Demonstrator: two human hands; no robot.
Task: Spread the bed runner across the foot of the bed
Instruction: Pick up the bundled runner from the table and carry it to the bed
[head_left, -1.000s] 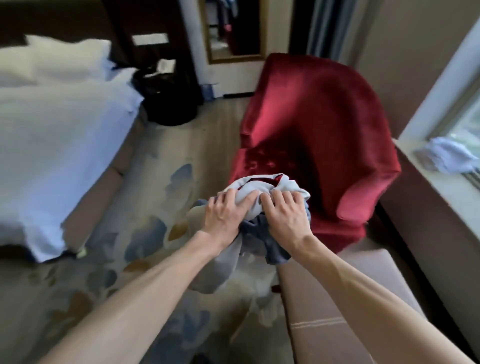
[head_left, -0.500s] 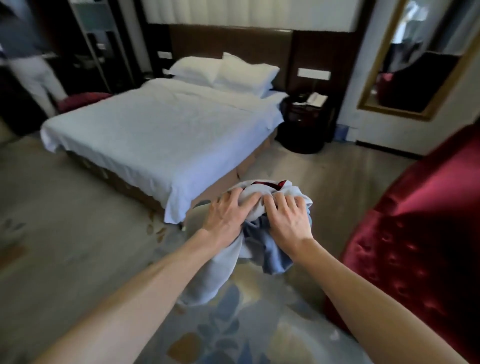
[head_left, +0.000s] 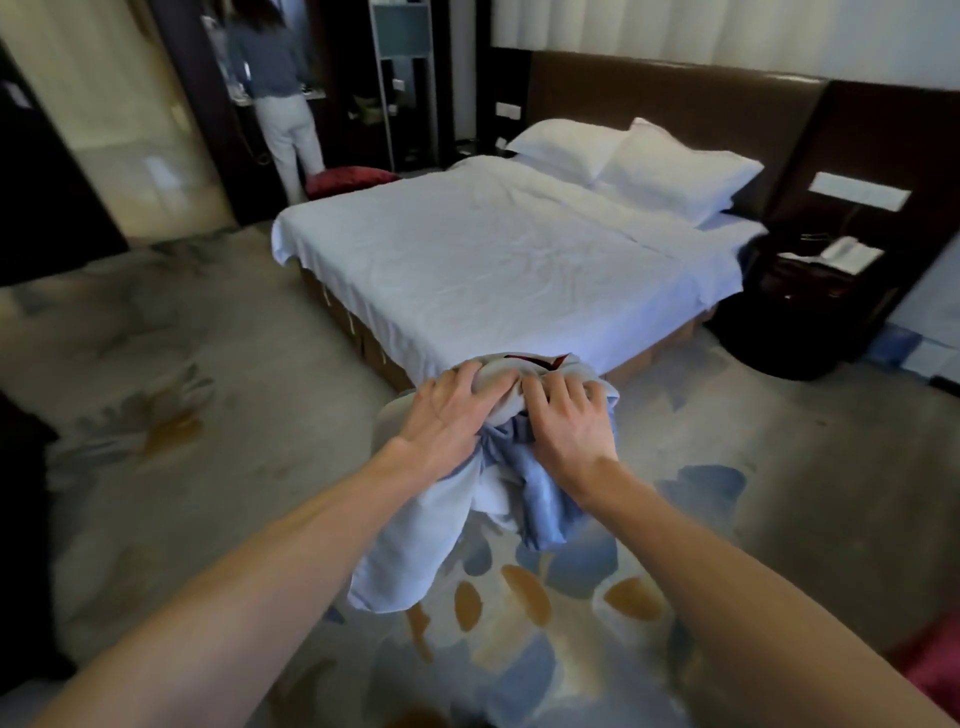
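Room: bed (head_left: 498, 270) made, foot bare.
Hands: left hand (head_left: 447, 415) and right hand (head_left: 569, 421) clamped on bunched bed runner (head_left: 415, 535).
Risk: dangling end could drag on carpet (head_left: 208, 415).

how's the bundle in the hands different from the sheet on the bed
The bed runner is bunched up, gripped by the left hand and right hand, its ends hanging over the carpet; the bed sheet lies spread flat across the mattress. The bed runner shows blue folds and a red patch; the bed sheet is plain white. Both are pale fabric.
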